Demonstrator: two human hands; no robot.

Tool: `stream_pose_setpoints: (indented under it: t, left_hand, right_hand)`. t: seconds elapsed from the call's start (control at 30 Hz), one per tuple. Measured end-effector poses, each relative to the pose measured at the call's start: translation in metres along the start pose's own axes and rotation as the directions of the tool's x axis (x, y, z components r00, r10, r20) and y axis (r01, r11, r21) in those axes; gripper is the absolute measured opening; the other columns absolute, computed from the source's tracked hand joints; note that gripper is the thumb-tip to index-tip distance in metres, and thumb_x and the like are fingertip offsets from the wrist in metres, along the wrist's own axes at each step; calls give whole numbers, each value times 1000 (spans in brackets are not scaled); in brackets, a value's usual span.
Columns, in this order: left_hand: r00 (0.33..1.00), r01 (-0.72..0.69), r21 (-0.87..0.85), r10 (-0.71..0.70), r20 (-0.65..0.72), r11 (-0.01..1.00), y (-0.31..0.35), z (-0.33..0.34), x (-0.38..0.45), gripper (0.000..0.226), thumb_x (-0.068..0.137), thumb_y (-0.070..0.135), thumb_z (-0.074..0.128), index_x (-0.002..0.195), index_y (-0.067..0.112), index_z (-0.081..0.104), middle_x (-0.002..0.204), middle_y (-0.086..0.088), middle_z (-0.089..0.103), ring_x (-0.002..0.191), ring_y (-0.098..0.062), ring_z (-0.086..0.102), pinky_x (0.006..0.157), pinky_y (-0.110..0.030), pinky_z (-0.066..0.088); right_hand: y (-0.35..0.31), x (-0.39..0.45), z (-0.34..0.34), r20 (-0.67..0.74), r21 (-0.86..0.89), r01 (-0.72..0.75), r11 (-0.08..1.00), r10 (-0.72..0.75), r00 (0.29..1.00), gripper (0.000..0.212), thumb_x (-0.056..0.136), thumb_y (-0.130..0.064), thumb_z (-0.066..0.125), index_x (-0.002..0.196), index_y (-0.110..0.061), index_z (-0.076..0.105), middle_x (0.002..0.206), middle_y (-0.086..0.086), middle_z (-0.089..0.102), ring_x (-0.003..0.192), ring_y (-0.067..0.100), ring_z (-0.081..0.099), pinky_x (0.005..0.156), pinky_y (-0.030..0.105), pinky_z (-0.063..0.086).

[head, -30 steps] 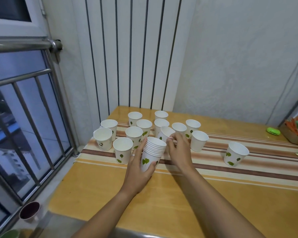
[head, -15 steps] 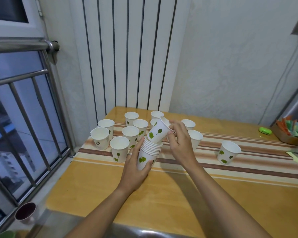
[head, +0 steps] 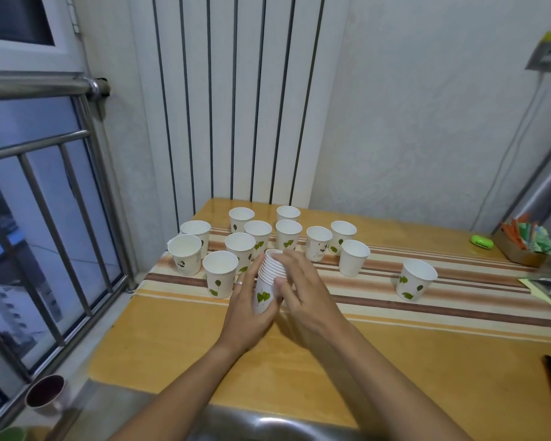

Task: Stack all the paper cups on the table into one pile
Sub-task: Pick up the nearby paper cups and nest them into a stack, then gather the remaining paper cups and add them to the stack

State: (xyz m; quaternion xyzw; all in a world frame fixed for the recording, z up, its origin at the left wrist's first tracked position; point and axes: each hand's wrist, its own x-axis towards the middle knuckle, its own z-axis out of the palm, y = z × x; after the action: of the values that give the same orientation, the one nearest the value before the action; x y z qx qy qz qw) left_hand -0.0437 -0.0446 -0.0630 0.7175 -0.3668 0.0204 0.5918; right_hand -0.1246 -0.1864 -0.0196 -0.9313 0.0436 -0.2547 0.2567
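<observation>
Your left hand (head: 247, 316) grips the stack (head: 268, 281) to steady it; right hand (head: 303, 291) w/ thumb & fingers round its rims, seating the top cup.

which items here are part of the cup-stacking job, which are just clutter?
Job:
- stack, held by left hand and right hand
- loose cups in a cluster behind it
- lone cup off to the right

Clutter:
- green case
- packet box
- dark mug on the sill
- sink

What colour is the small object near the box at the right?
Bright green, seen in the head view.
</observation>
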Motion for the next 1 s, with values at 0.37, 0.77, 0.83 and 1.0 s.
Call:
stream_pose_setpoints:
  t: [0.37, 0.77, 0.83, 1.0]
  left_hand:
    - [999, 10, 25, -11, 39, 1000, -4, -14, -2, 86, 97, 29, 77, 163, 52, 27, 161, 43, 33, 151, 11, 35, 120, -20, 38]
    - [937, 75, 344, 53, -347, 936, -24, -31, -1, 61, 95, 12, 71, 152, 22, 51, 131, -1, 41, 117, -22, 51, 101, -37, 51]
    - [912, 155, 405, 26, -409, 901, -31, -33, 4, 59, 93, 9, 73, 148, 14, 54, 132, -10, 43, 120, -28, 47, 102, -45, 49]
    - [896, 210, 427, 1, -443, 879, -44, -31, 6, 41, 91, 12, 79, 129, 8, 64, 129, -15, 43, 122, -37, 48, 98, -52, 49]
  right_hand:
    - [-13, 9, 3, 9, 64, -69, 996, 69, 998, 45, 104, -44, 45, 140, -22, 61, 157, -1, 44, 146, 14, 39, 121, 39, 36]
    - [-14, 14, 15, -212, 103, -51, 993, 72, 975, 49, 86, -21, 78, 131, -21, 57, 167, 1, 20, 147, -10, 20, 119, 15, 22]
    - [-8, 13, 18, -225, 97, -66, 993, 86, 971, 61, 87, -20, 79, 141, -19, 51, 168, 2, 18, 149, -13, 14, 117, 6, 16]
    - [2, 10, 25, -169, 262, -196, 945, 245, 955, 103, 86, -26, 84, 162, -29, 15, 167, -4, 24, 154, 12, 27, 125, 29, 28]
